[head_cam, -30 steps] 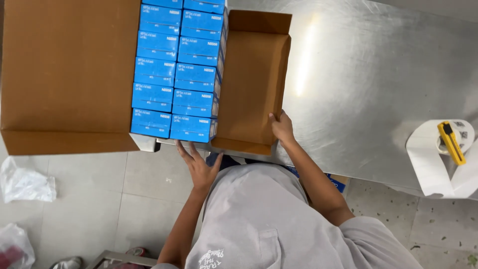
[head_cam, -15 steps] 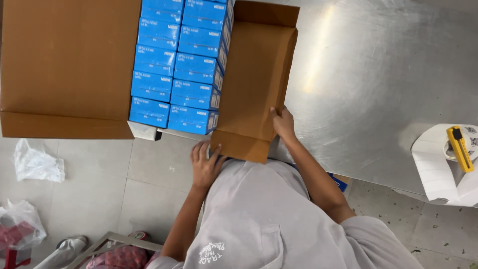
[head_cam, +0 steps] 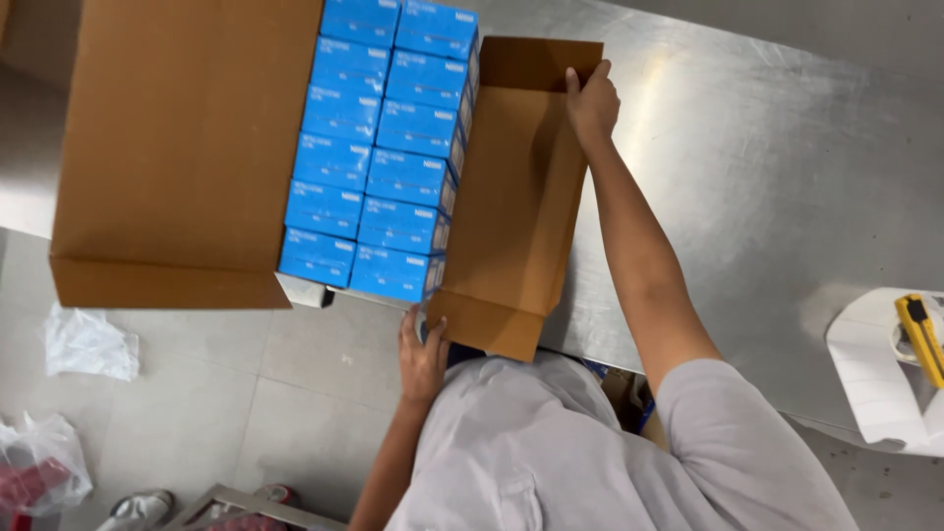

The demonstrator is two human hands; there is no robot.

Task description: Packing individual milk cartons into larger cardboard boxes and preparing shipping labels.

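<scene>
Brushed steel table [head_cam: 787, 177]; at twelve o'clock, right hand [head_cam: 590, 98] gripping smooth brown cardboard flap [head_cam: 516, 197]; at six, left hand [head_cam: 423, 356] curled on its corner beside glossy blue rectangular cartons [head_cam: 379, 147].

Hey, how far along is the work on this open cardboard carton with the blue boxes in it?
Done: the carton's flaps are spread open and two rows of blue boxes show, apparently filling it.

In hand: the right hand grips the far end of the right flap, and the left hand holds the carton's near corner.

Left: no blue box has been lifted out; whether the flaps get closed or the boxes removed cannot be told.
</scene>
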